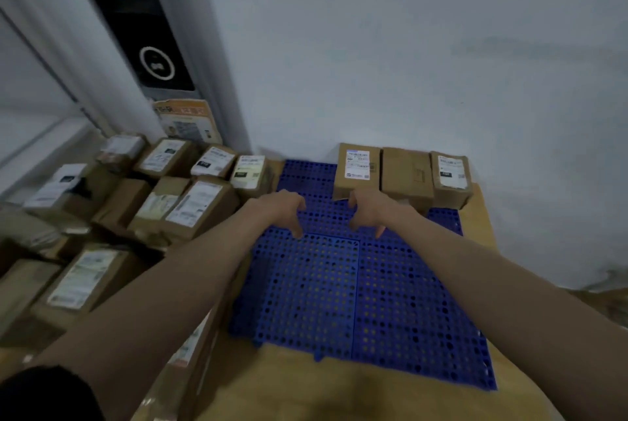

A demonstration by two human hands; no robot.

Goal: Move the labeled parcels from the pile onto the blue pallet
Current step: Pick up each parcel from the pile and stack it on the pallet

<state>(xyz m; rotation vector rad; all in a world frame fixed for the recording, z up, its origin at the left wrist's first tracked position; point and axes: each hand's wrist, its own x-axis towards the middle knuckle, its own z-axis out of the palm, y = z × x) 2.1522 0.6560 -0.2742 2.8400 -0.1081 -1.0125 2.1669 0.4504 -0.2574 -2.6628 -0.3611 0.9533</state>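
Note:
A blue perforated pallet (356, 288) lies on the floor against the white wall. Three brown parcels stand in a row along its far edge: a labeled one (358, 169) on the left, a plain-faced one (407, 174) in the middle, a labeled one (450, 177) on the right. A pile of labeled brown parcels (190, 203) covers the floor to the left. My left hand (283, 208) and my right hand (368, 213) hover above the pallet just in front of the left parcel, fingers loosely curled downward, holding nothing.
A white wall (407, 64) closes off the back and right. A doorframe with a dark panel (153, 57) rises at back left behind the pile. Brown cardboard (339, 390) lies under the pallet's near edge. Another labeled box (193, 346) sits under my left forearm.

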